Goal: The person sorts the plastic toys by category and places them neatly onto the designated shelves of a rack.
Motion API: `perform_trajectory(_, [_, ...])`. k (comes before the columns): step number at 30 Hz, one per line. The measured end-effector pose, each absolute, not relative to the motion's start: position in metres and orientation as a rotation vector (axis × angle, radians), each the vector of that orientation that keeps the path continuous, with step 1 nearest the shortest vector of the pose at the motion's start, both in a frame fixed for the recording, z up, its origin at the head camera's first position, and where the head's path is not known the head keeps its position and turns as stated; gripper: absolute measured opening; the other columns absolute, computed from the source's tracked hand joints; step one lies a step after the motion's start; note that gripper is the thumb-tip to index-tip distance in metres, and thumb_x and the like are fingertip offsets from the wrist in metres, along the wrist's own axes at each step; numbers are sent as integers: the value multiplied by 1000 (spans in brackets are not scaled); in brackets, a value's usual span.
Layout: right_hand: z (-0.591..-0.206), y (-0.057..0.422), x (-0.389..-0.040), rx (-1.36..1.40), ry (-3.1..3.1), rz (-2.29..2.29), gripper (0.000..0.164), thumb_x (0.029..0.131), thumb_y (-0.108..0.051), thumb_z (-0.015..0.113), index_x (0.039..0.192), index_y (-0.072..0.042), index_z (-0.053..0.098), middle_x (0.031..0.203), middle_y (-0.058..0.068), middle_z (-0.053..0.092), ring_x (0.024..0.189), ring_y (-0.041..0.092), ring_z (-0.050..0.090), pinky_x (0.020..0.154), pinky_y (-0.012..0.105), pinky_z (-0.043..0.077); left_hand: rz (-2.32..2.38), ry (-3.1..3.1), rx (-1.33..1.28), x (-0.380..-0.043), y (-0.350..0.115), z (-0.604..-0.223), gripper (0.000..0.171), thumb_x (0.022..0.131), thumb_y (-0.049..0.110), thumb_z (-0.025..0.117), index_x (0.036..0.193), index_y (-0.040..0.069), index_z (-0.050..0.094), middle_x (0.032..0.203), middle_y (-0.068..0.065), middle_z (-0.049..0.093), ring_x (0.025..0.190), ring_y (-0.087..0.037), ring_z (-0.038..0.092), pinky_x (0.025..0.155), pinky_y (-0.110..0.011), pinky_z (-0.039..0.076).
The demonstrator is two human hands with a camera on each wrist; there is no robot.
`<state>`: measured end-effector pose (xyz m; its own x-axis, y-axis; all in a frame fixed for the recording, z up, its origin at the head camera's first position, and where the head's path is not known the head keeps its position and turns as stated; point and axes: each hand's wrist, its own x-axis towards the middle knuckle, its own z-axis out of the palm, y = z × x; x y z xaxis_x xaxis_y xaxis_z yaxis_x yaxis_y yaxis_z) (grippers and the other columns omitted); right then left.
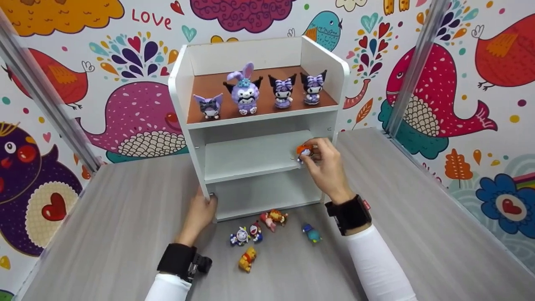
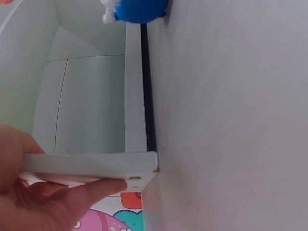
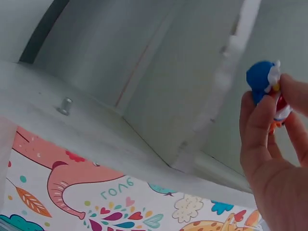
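Note:
In the head view my right hand (image 1: 329, 171) pinches a small figurine (image 1: 306, 150) with an orange top, at the right end of the white shelf's middle board (image 1: 250, 154). The right wrist view shows the figurine's blue round part (image 3: 260, 75) between thumb and fingers, beside the board's front edge. Whether it touches the board, I cannot tell. My left hand (image 1: 199, 215) holds the lower left side panel (image 1: 191, 152) of the shelf. Seen from the left wrist, the thumb and fingers lie on opposite faces of that panel (image 2: 91, 166).
Four-eared purple figurines aside, the top board (image 1: 259, 94) carries a bunny-hooded figurine (image 1: 245, 92). On the grey table before the shelf lie a yellow bear figurine (image 1: 247, 259), a blue-and-white one (image 1: 240, 236), a red-and-blue one (image 1: 256, 231), a pink one (image 1: 268, 220) and a teal one (image 1: 312, 234).

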<state>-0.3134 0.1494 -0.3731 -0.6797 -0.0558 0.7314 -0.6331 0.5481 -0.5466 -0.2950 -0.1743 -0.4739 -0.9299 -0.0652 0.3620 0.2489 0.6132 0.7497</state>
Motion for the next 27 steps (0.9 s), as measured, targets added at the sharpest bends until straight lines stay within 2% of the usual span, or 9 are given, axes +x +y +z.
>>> perform_trajectory(4, [-376,148,-319,521,-2123,1053,24,88,0,73,109,2,63,103,16,64,85,23,69,71,33,58,-1236,-2491,-152,-295,-172,-474,47,94,2,51,137,-14,41,85,-31,69,65,-28,61,61,-44,53])
perform_trajectory(7, [-377,146,-321,515,-2121,1016,23,87,1,73,108,2,63,102,17,63,84,24,68,70,33,57,-1232,-2500,-157,-296,-171,-475,49,95,3,51,140,-14,40,101,-36,68,80,-38,70,72,-51,57])
perform_trajectory(10, [-378,145,-322,513,-2129,984,22,88,0,73,107,1,63,101,17,63,83,23,66,69,32,56,-1235,-2499,-144,-295,-171,-475,52,95,3,51,143,-12,38,114,-39,64,93,-44,71,80,-55,57])
perform_trajectory(12, [-379,144,-323,505,-2135,976,21,88,0,72,107,1,63,101,17,63,83,23,66,69,32,55,-1240,-2494,-147,-295,-171,-475,52,95,3,51,143,-12,38,109,-39,66,86,-42,71,75,-53,57])
perform_trajectory(15, [-381,144,-325,492,-2139,985,21,88,1,72,107,2,63,101,17,63,83,23,66,69,33,56,-1241,-2489,-147,-295,-172,-475,52,94,2,52,143,-11,38,93,-34,69,71,-33,68,65,-49,56])
perform_trajectory(19, [-383,144,-328,483,-2128,985,21,88,1,72,107,2,62,102,18,63,84,25,67,70,35,57,-1243,-2487,-154,-294,-172,-476,51,93,1,52,141,-12,39,80,-28,68,63,-26,61,60,-44,54])
perform_trajectory(22, [-385,143,-331,489,-2119,961,21,88,-1,73,107,1,63,103,17,63,85,25,67,70,35,57,-1245,-2484,-153,-295,-173,-476,50,93,1,52,140,-12,40,83,-29,68,63,-26,61,62,-45,54])
perform_trajectory(27, [-386,141,-333,502,-2111,922,21,89,-3,73,108,0,64,104,18,62,85,25,66,69,35,56,-1241,-2486,-154,-295,-175,-475,52,94,1,51,143,-12,38,110,-39,65,80,-33,67,77,-54,56])
